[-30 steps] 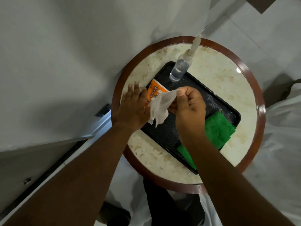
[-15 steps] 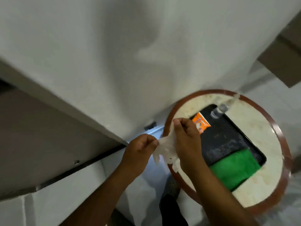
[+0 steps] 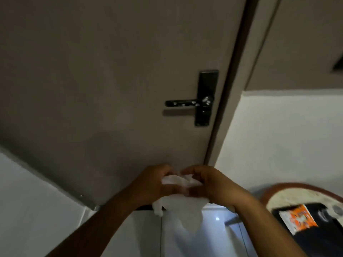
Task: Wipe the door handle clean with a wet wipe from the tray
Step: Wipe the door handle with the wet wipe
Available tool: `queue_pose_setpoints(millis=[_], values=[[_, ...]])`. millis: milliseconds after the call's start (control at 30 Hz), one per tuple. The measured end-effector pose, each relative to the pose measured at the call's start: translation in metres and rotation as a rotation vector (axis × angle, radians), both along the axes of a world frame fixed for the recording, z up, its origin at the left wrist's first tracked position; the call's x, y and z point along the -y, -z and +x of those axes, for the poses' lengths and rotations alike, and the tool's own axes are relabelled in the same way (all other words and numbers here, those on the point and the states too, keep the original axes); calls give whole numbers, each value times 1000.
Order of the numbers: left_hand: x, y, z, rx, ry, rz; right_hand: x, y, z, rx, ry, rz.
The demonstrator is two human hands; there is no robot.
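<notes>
- Gripping the wet wipe (image 3: 178,203) between them, left hand (image 3: 154,182) and right hand (image 3: 209,184) are both pinched on it.
- Bunched folds may skip smudges on the door handle (image 3: 182,103).

Both forearms are bare to the frame edge, left hand (image 3: 154,182) and right hand (image 3: 209,184) ungloved, ringless.

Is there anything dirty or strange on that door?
Yes. The black door handle carries pale spots along its lever and around its pivot, which stand out against the dark metal. Both the left hand and the right hand hold the wet wipe below it, not yet touching it.
</notes>
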State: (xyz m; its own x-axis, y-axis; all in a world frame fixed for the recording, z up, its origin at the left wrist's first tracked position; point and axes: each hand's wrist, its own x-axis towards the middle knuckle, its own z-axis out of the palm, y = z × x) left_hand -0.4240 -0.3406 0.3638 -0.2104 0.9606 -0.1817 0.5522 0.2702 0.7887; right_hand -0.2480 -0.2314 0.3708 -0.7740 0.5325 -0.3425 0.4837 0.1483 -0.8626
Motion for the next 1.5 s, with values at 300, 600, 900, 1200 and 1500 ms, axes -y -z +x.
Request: queue_pose_setpoints(millis=[300,600,900,1200,1500], values=[[31,-41,-93,143,-134,116,17,-37,-68,-257,184,187],[-12,-60,-85,601,-645,351,-5,-57,-84,-675,585,252],[-63,-86,-52,-26,-634,628,-38,-65,-72,-625,658,603],[-133,-76,-60,-127,-555,482,-103,-89,-81,-148,671,827],[-135,-59,-74,-172,-537,442,-78,-79,-102,-69,69,1315]])
